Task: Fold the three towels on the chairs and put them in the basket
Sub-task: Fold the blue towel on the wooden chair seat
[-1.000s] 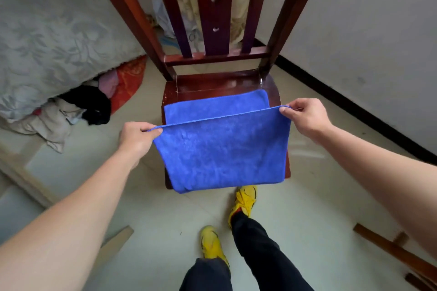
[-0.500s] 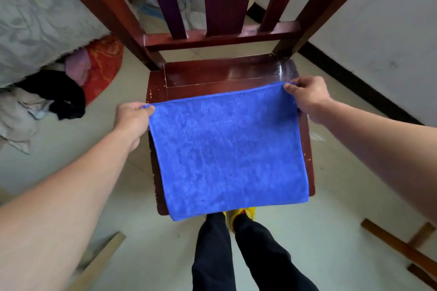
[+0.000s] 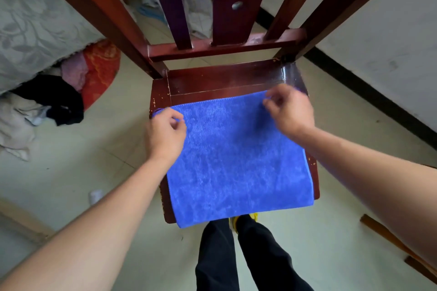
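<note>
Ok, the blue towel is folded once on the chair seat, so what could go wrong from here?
1. The blue towel overhangs the front edge of the chair seat; a careless pull on the next fold could slide it onto the floor.
2. The left hand and right hand sit loosely at the far corners, so the layers may shift out of line.
3. No basket is in view, so the carry means turning near the wooden pieces on the floor.

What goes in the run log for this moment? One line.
blue towel: folded flat on chair seat | left hand, right hand: over far corners | basket: unseen
</note>
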### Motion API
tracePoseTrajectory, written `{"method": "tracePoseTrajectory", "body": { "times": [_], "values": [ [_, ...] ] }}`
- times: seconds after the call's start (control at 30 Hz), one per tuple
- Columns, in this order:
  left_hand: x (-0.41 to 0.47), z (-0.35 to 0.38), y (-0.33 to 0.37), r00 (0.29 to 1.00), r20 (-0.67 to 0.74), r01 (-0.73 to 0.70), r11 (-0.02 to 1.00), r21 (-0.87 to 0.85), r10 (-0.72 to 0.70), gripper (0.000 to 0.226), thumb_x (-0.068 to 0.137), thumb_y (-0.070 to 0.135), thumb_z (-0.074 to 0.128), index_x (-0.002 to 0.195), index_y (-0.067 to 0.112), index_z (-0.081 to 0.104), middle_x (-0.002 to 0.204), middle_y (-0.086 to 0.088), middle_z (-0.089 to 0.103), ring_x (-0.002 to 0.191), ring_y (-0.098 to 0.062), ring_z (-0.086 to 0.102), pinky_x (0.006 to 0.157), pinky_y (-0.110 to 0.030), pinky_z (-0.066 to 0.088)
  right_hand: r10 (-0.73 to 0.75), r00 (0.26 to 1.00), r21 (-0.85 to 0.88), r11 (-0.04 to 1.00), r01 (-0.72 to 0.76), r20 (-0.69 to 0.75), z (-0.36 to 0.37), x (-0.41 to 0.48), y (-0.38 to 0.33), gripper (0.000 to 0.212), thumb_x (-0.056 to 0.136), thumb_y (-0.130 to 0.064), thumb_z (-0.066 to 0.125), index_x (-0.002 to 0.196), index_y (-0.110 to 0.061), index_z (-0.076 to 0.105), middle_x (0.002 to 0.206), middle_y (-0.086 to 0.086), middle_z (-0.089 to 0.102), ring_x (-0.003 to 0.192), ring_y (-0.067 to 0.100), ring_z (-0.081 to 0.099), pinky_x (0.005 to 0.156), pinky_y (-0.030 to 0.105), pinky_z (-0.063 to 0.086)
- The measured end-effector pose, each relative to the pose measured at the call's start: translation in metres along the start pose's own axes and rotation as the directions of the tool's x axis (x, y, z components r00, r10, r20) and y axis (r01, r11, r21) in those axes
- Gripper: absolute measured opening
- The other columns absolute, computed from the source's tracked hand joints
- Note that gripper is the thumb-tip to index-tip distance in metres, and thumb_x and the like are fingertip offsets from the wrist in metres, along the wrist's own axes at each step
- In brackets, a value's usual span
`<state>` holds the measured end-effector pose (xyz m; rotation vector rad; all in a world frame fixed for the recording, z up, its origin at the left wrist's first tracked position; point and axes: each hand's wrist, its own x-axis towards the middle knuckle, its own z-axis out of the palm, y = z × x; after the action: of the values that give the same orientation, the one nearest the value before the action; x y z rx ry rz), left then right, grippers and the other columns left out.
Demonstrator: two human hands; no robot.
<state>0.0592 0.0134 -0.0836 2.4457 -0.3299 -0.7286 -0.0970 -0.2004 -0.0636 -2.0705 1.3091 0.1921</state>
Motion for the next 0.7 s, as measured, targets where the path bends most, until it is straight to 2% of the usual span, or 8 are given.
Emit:
{"method": "tracePoseTrajectory", "body": {
  "times": [0.07,0.1,0.23,0.3,0.4,0.5,0.6,0.7],
  "values": [
    [-0.002,0.01,-0.005,0.985,0.152,0.096,0.994,-0.05,-0.088,0.01,0.085,0.014,0.065,0.094,0.019,0.062,0.066,0.004,0.058,0.064,-0.025,0.057,0.062,-0.03,0.047,0.092,0.961,0.24,0.958,-0.157,0.261,0.014,-0.005,0.0,0.003,0.089,-0.019,0.066,0.088,-0.021,0.063,0.077,0.003,0.066,0.061,0.015,0.063,0.054,0.023,0.046],
    [0.001,0.011,-0.009,0.978,0.153,0.154,0.985,-0.077,-0.141,0.012,0.085,0.014,0.065,0.095,0.018,0.06,0.067,0.0,0.06,0.065,-0.027,0.058,0.062,-0.032,0.048,0.135,0.936,0.334,0.91,-0.247,0.324,0.015,-0.003,0.005,0.008,0.09,-0.014,0.065,0.084,-0.018,0.062,0.073,0.007,0.066,0.053,0.013,0.063,0.049,0.02,0.044],
    [0.015,-0.002,-0.021,0.971,0.01,0.24,0.96,-0.146,-0.241,0.017,0.083,0.008,0.064,0.094,0.018,0.056,0.067,-0.003,0.06,0.067,-0.027,0.06,0.063,-0.033,0.048,0.377,0.917,0.484,0.783,-0.391,0.131,-0.011,0.017,0.044,0.016,0.089,-0.007,0.061,0.074,-0.013,0.06,0.067,0.008,0.065,0.044,0.008,0.062,0.043,0.018,0.044],
    [0.01,-0.007,-0.019,0.971,-0.02,0.237,0.966,-0.102,-0.24,0.02,0.083,0.009,0.066,0.101,0.015,0.06,0.068,0.0,0.058,0.068,-0.024,0.058,0.067,-0.028,0.046,0.444,0.894,0.442,0.792,-0.422,0.059,-0.024,0.017,0.062,0.006,0.084,-0.01,0.066,0.078,-0.011,0.065,0.069,0.008,0.067,0.048,0.01,0.061,0.051,0.024,0.048],
    [-0.014,-0.006,-0.02,0.965,0.014,0.263,0.96,-0.099,-0.263,0.021,0.083,0.011,0.067,0.103,0.016,0.061,0.08,-0.002,0.061,0.08,-0.029,0.063,0.077,-0.035,0.052,0.436,0.9,0.287,0.859,-0.423,0.019,-0.028,-0.007,0.07,0.009,0.08,-0.018,0.071,0.088,-0.014,0.068,0.078,0.006,0.07,0.067,0.019,0.064,0.07,0.037,0.056],
    [-0.038,-0.005,-0.02,0.992,-0.036,0.125,0.987,0.099,-0.122,0.021,0.084,0.01,0.064,0.105,0.014,0.063,0.105,-0.009,0.058,0.094,-0.031,0.06,0.08,-0.037,0.05,0.269,0.963,0.05,0.962,-0.27,0.019,-0.025,-0.033,0.068,0.018,0.083,-0.025,0.067,0.1,-0.021,0.067,0.093,0.0,0.07,0.089,0.024,0.065,0.082,0.037,0.053],
    [-0.019,-0.017,-0.014,0.995,-0.089,-0.008,0.949,0.315,0.038,0.033,0.086,0.009,0.06,0.118,0.013,0.061,0.117,-0.013,0.051,0.112,-0.032,0.049,0.086,-0.039,0.043,0.081,0.996,-0.078,0.994,-0.083,-0.023,-0.025,-0.016,0.056,0.031,0.084,-0.031,0.064,0.115,-0.024,0.061,0.108,0.003,0.065,0.099,0.026,0.061,0.084,0.037,0.05],
    [0.02,-0.026,-0.013,0.997,-0.064,0.066,0.944,0.324,-0.048,0.045,0.079,0.019,0.072,0.122,0.015,0.057,0.119,-0.014,0.057,0.114,-0.033,0.053,0.09,-0.041,0.045,0.035,0.998,-0.112,0.993,-0.041,-0.053,-0.028,0.018,0.039,0.043,0.081,-0.034,0.068,0.121,-0.024,0.054,0.115,0.006,0.058,0.105,0.028,0.057,0.087,0.039,0.047]
  ]
}}
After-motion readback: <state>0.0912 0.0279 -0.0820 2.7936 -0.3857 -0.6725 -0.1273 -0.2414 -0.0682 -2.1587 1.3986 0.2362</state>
